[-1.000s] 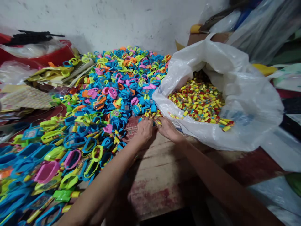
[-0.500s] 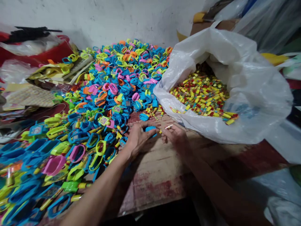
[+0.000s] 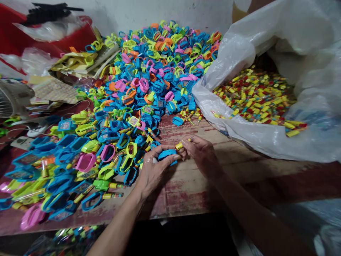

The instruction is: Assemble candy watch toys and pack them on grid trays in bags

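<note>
In my left hand (image 3: 150, 170) is a blue plastic toy watch (image 3: 166, 153), gripped between thumb and fingers. Close by on its right, the fingertips of my right hand (image 3: 204, 154) pinch a small tube with a yellow end (image 3: 179, 145). That yellow end points toward the watch; whether the two touch, I cannot tell. Left of my hands spreads a heap of toy watches (image 3: 144, 85) in blue, green, pink and orange, with similar tubes lying among the nearer ones. Beyond my hands lie a lone blue watch (image 3: 178, 121) and several loose tubes (image 3: 189, 115).
On the right a white plastic sack (image 3: 213, 74) gapes, full of yellow and red tubes (image 3: 255, 99). A small fan (image 3: 16, 97), paper sheets (image 3: 54, 89) and a red tub (image 3: 80, 37) stand at the left. The worn wooden tabletop (image 3: 183, 192) ends just before me.
My view has swung, so the scene sits further right. The tube in my right hand now shows its yellow end beside the watch. My left hand still holds the blue toy watch.
</note>
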{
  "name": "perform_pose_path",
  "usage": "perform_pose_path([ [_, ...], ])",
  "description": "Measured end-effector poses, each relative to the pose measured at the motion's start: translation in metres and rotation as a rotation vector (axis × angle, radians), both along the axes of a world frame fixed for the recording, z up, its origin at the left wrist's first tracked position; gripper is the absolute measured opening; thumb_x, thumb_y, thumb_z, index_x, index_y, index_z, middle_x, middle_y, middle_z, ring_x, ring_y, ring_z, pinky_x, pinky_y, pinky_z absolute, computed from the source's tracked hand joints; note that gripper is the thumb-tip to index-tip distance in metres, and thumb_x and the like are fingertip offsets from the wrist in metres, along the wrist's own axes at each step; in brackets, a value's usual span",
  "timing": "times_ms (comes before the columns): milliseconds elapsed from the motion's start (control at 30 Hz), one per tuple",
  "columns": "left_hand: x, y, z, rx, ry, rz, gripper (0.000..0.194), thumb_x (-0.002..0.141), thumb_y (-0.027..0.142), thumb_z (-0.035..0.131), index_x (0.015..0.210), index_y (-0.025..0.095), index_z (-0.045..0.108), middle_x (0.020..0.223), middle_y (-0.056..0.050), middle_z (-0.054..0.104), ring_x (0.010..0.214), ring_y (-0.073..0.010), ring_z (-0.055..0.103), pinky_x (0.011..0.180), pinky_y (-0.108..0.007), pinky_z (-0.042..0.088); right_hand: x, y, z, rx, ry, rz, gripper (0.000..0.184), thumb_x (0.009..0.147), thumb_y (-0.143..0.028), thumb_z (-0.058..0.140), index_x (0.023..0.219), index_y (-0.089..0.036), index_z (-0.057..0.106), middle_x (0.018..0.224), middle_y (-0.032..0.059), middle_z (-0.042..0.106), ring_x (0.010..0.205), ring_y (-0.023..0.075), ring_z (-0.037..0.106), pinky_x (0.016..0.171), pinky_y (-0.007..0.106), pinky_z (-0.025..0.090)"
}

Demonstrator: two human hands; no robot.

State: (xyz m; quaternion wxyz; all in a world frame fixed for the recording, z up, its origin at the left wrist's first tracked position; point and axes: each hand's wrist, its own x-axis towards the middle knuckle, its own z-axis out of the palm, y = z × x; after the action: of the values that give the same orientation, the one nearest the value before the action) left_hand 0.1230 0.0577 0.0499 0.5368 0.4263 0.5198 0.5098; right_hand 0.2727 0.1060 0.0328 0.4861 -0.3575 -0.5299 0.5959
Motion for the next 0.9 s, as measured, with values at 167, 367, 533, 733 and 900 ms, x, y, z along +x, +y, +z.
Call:
perform_pose_path([
  [167,0.002,0.002,-0.004,-0.024,-0.037,-0.023,0.033,0.063,0.034,0.085,0.088,0.014,0.075,0.075,-0.002,0.073,0.068,-0.0123,0.061,0.07,-0.022,0.049,0.004,-0.001,0.002,0.002,-0.042,-0.01,0.035,0.079,-0.049,0.071,0.069,-0.018,0.059,0.058,-0.0021,0.06,0.05,0.0096,0.054,0.048,0.022,0.046],
  [367,0.007,0.006,-0.009,-0.033,0.055,0.006,0.038,0.06,0.04,0.086,0.088,0.014,0.077,0.075,-0.004,0.072,0.068,-0.0139,0.061,0.068,-0.024,0.048,0.015,0.0,0.003,0.136,-0.166,-0.02,0.026,0.086,-0.044,0.063,0.079,-0.018,0.062,0.064,-0.0009,0.063,0.056,0.0114,0.059,0.055,0.023,0.048],
  [533,0.007,0.006,-0.007,-0.012,0.131,-0.003,0.041,0.058,0.044,0.087,0.086,0.015,0.078,0.076,-0.005,0.073,0.067,-0.0157,0.062,0.064,-0.025,0.049,0.024,-0.001,-0.003,0.199,-0.216,0.02,0.02,0.089,-0.037,0.056,0.086,-0.018,0.062,0.065,-0.0006,0.062,0.061,0.0131,0.06,0.061,0.025,0.048],
  [733,0.008,0.004,-0.009,-0.019,0.18,-0.031,0.038,0.059,0.045,0.085,0.082,0.015,0.078,0.072,-0.005,0.073,0.061,-0.0151,0.061,0.06,-0.025,0.05,0.03,0.0,-0.005,0.261,-0.318,0.078,0.015,0.089,-0.031,0.053,0.087,-0.019,0.061,0.068,-0.0007,0.062,0.062,0.0125,0.058,0.06,0.024,0.046],
  [900,0.008,0.002,-0.009,-0.015,0.209,-0.062,0.031,0.064,0.04,0.083,0.082,0.015,0.079,0.071,-0.005,0.073,0.061,-0.0145,0.06,0.058,-0.023,0.048,0.034,0.001,-0.005,0.264,-0.33,0.108,0.015,0.088,-0.032,0.053,0.086,-0.018,0.061,0.068,-0.0007,0.06,0.062,0.0122,0.055,0.058,0.024,0.044],
])
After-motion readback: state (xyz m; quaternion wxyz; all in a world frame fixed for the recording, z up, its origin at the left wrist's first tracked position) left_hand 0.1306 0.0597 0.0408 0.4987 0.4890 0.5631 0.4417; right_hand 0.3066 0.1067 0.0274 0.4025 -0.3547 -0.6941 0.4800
